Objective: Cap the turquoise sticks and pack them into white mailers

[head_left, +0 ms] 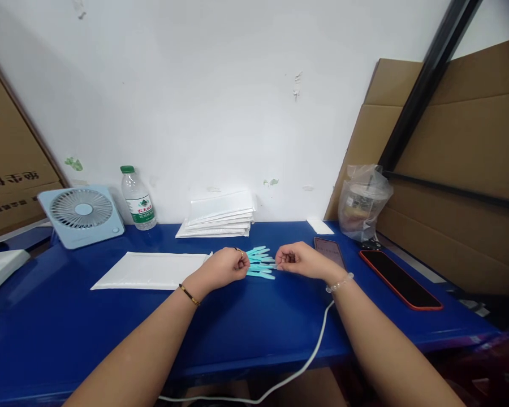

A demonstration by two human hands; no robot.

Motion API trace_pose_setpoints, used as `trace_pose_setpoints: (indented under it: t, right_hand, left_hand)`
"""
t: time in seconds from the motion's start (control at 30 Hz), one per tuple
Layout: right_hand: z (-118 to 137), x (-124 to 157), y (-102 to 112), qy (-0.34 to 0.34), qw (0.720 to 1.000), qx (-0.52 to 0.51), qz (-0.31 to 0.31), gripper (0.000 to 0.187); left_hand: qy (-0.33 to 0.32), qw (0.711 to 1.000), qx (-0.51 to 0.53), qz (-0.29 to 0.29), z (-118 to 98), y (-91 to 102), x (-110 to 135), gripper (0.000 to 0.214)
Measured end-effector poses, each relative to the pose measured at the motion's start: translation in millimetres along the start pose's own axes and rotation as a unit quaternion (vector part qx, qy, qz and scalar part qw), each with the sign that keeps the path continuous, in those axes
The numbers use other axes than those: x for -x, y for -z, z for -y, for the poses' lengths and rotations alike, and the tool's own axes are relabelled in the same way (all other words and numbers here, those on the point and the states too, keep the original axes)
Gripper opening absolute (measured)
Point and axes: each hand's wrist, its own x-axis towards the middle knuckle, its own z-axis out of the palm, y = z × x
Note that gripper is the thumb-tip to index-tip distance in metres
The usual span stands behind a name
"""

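Observation:
A fanned bunch of thin turquoise plastic sticks with paler tips [261,262] lies low over the blue table, between my two hands. My left hand [228,264] is closed at the bunch's left end, its fingers curled and hiding that end. From the other side my right hand [294,261] has thumb and fingers pinched together at the pale tip of one stick. What kind of tool the sticks are is too small to make out. Just left of my left hand a flat white padded envelope [148,271] rests on the table, its right end partly covered by the hand.
Stacked white envelopes [220,216] lean near the wall. A water bottle [139,200] and small blue fan [82,215] stand left. Rightward are a phone [328,251], a red-edged phone [401,280] and a bagged cup [363,203]. A white cable [318,345] crosses the front edge.

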Motion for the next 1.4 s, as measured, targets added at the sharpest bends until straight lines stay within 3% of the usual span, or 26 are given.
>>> trace_pose_setpoints:
  t: [0.37,0.4,0.47,0.53,0.6,0.63,0.7,0.83,0.9,1.07,1.17,1.3,1.4]
  right_hand:
    - [-2,-9,-17,0.025,0.999,0.022,-0.018,0.018]
    - [-4,-10,-18,0.025,0.999,0.034,-0.018,0.019]
    - [-8,-13,-20,0.037,0.996,0.075,-0.028,0.023]
    - [-13,-15,-21,0.055,0.989,0.129,-0.051,0.051]
    - [-16,-18,-23,0.053,0.983,0.167,-0.057,0.088]
    - [-17,-19,-24,0.045,0.982,0.177,-0.047,0.097]
    - [-16,-20,-26,0.039,0.981,0.189,-0.017,0.092]
    - [-2,-22,-33,0.073,0.967,0.245,0.009,0.044]
    - [6,-23,-38,0.075,0.955,0.287,0.01,0.03]
    - [16,-30,-46,0.042,0.923,0.376,0.067,0.029]
    - [36,-36,-38,0.001,0.903,0.42,0.091,0.031]
    - [92,-40,-6,-0.025,0.885,0.457,0.086,0.03]
    - [140,-37,22,0.009,0.892,0.448,0.057,0.043]
  left_hand:
    - [-0.024,0.999,-0.033,-0.014,-1,-7.4,-2,0.022]
    - [-0.019,0.998,-0.05,-0.029,2,-9.6,-3,0.028]
    - [0.001,0.995,-0.084,-0.058,9,-13.8,-5,0.063]
    - [0.023,0.993,-0.104,-0.049,15,-16.8,-8,0.089]
    - [0.026,0.994,-0.109,-0.015,16,-18.1,-9,0.085]
    - [0.02,0.994,-0.108,-0.002,15,-18.4,-10,0.077]
    - [0.001,0.994,-0.108,0.011,11,-18.9,-11,0.06]
    - [-0.042,0.991,-0.127,0.013,-1,-24.9,-12,0.029]
    - [-0.042,0.988,-0.148,0.001,-6,-30.3,-12,0.022]
    - [-0.017,0.992,-0.124,-0.006,-10,-41.8,-12,0.022]
    - [0.017,0.996,-0.081,-0.033,-8,-42.3,-13,0.023]
    - [0.05,0.991,0.046,-0.117,-16,-34.1,-20,0.022]
    - [0.065,0.944,0.246,-0.208,-35,-27.3,-24,0.021]
